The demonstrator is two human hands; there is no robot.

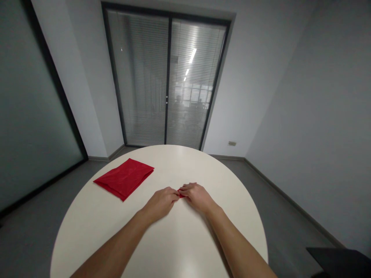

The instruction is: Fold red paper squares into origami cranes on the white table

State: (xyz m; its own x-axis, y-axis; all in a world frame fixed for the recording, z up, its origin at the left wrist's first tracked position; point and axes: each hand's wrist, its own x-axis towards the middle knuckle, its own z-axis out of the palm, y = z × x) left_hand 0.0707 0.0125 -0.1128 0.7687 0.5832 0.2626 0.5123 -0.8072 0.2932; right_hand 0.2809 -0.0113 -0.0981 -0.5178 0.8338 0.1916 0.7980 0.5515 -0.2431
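Both my hands rest together near the middle of a round white table (95,231). My left hand (160,202) and my right hand (197,196) meet fingertip to fingertip, fingers curled, pinching a small red piece (180,193) between them. Only a sliver of that red piece shows, so I cannot make out its shape. A stack of folded red sheets (124,178) lies flat on the table to the far left of my left hand, well apart from it.
Beyond the table stands a glass double door (166,81) with blinds. Grey floor surrounds the table. A glass wall panel (26,116) is on the left and a dark object (342,262) sits at the lower right corner.
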